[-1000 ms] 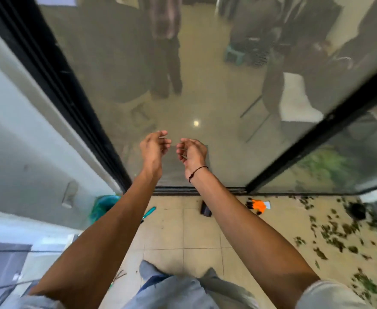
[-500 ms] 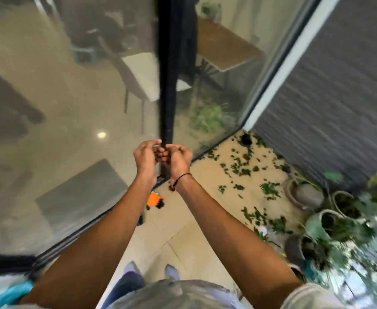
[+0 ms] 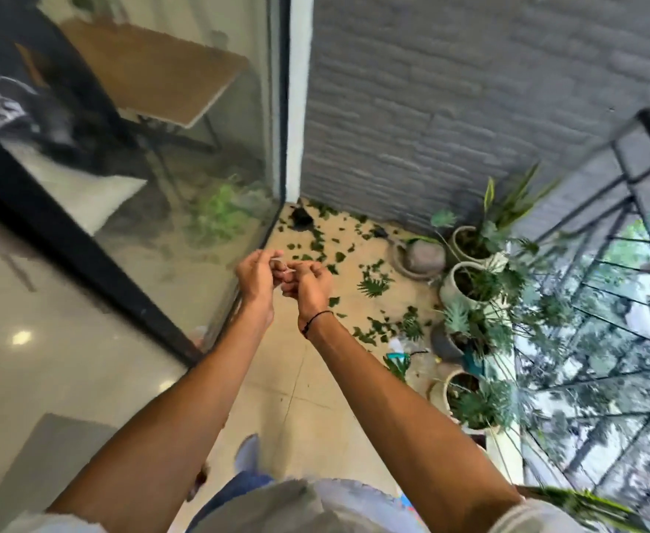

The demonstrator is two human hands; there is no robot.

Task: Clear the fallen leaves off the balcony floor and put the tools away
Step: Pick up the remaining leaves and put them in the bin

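Green fallen leaves [image 3: 373, 282] lie scattered over the beige tiled balcony floor [image 3: 296, 398], thickest toward the far corner and along the pots. My left hand [image 3: 256, 277] and my right hand [image 3: 310, 288] are raised side by side at chest height above the floor. Their curled fingers touch each other. I make out nothing held in either one. A black cord sits on my right wrist. No sweeping tool shows in this view.
A glass sliding door with a black frame [image 3: 123, 232] runs along the left. A grey brick wall [image 3: 450, 109] closes the far end. Potted plants [image 3: 465, 278] line the right side under a black railing [image 3: 631, 209]. A small black object [image 3: 301, 218] lies in the far corner.
My view has swung right, from the glass door to the leafy far corner and pots. My hands have come together and stayed raised.
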